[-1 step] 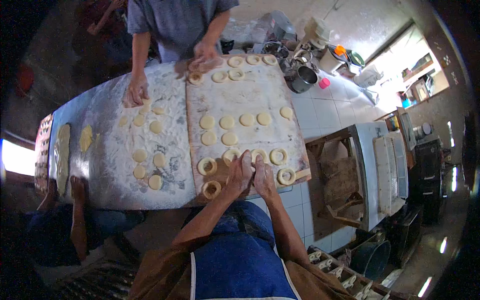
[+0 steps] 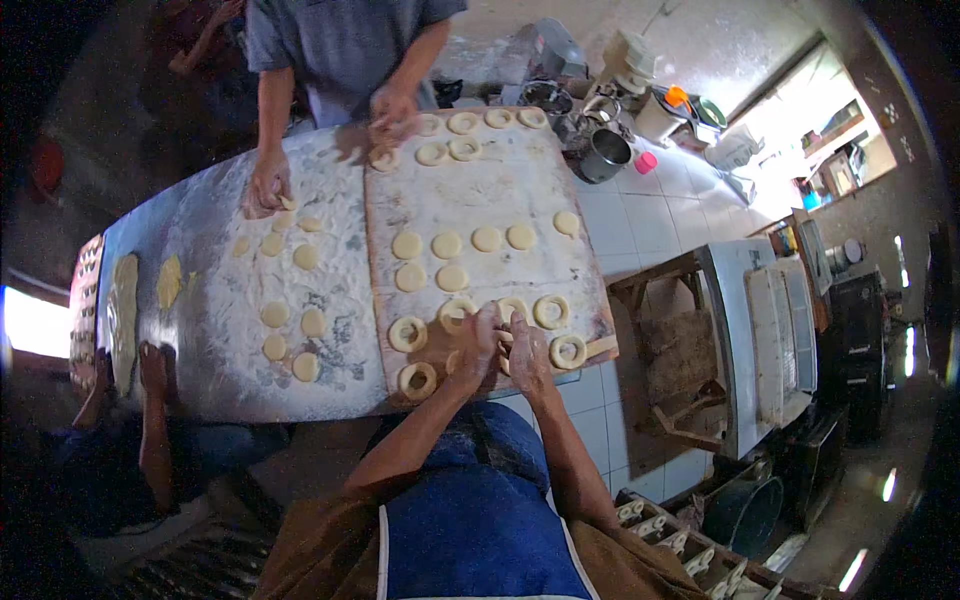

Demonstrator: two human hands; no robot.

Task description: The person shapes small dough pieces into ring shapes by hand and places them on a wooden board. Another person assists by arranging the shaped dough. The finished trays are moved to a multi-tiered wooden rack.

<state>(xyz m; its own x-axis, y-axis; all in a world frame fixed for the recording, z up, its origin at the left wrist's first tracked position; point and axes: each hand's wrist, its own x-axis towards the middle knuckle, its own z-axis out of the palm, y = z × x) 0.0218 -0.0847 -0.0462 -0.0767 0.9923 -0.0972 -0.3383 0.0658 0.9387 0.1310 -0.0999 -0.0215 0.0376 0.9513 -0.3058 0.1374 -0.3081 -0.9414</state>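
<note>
Here at the board's (image 2: 485, 200) near edge, the left hand (image 2: 476, 350) and right hand (image 2: 531, 356) are almost together, fingers curled in and closed on one pale dough piece (image 2: 504, 338), and an even, gentle pressure from both sides should keep it from tearing or thinning. The dough sits right between the fingertips, partly hidden by them, just short of a row of dough rings (image 2: 538, 313); beyond, flat dough discs (image 2: 447, 244) dot mid-board, and more rings line the far edge.
</note>
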